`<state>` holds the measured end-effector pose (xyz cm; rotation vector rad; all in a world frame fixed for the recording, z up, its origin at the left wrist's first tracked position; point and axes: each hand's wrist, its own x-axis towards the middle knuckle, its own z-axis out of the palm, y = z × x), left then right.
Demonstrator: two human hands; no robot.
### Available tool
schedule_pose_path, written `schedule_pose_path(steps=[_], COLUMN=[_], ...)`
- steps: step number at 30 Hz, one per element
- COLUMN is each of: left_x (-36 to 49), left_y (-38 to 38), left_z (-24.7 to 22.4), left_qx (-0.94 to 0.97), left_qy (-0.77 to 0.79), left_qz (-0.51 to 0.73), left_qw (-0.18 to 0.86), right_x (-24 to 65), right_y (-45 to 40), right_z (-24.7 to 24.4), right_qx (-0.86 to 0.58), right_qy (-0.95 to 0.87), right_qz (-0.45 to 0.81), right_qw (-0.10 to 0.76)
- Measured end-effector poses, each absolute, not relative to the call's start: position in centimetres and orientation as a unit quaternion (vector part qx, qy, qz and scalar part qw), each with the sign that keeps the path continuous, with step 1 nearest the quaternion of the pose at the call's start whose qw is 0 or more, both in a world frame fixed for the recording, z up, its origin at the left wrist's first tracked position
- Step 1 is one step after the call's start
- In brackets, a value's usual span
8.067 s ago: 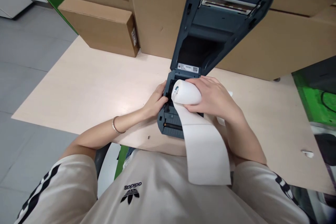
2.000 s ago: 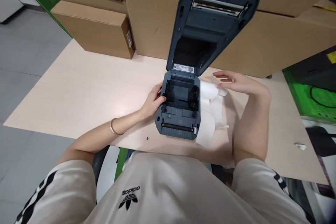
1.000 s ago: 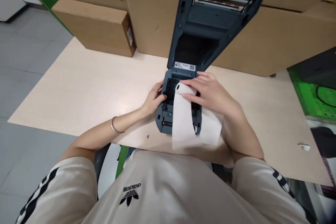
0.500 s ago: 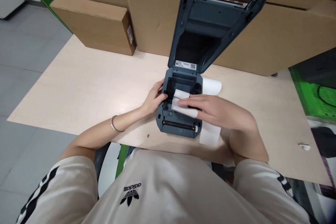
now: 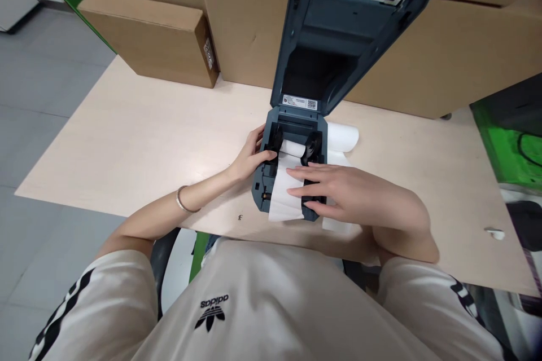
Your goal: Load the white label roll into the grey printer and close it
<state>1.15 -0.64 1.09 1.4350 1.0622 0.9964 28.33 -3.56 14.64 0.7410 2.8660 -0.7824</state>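
Observation:
A dark grey label printer (image 5: 292, 115) stands on the table with its lid (image 5: 359, 22) raised. Inside it, a small white paper roll (image 5: 293, 148) sits between two black holders, and its paper strip (image 5: 284, 194) runs over the front edge. My left hand (image 5: 250, 159) grips the printer's left wall, fingers outside and thumb on the left holder. With fingers spread, my right hand (image 5: 332, 189) lies over the right side of the strip and the printer's front. Its fingertips touch the paper. The right part of the roller is hidden under this hand.
Beside the printer on the right lie another white paper roll (image 5: 342, 136) and a loose paper strip (image 5: 336, 225). Cardboard boxes (image 5: 146, 39) line the table's back edge. A small white object (image 5: 494, 233) is at the right of the light wooden table (image 5: 105, 146).
The paper strip has been drawn forward and laid flat over the printer's front. My right hand has moved towards me and its fingers have spread. The left thumb has shifted slightly inward.

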Motion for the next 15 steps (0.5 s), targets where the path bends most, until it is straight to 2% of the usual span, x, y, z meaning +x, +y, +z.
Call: schedule_pose_path(steps=[10,15], left_x=[0.9,0.8], left_y=[-0.6,-0.6], left_z=[1.4,1.1], left_qx=[0.601,0.614], left_qy=[0.446,0.441], left_qz=[0.397,0.398], left_qw=[0.532,0.519], right_x=[28.7,30.3], right_y=[-3.7,-2.7], right_z=[14.6,16.9], right_qx=[0.227,0.237], right_qy=[0.938,0.923], right_qz=[-0.262,-0.301], right_qw=[0.031,-0.040])
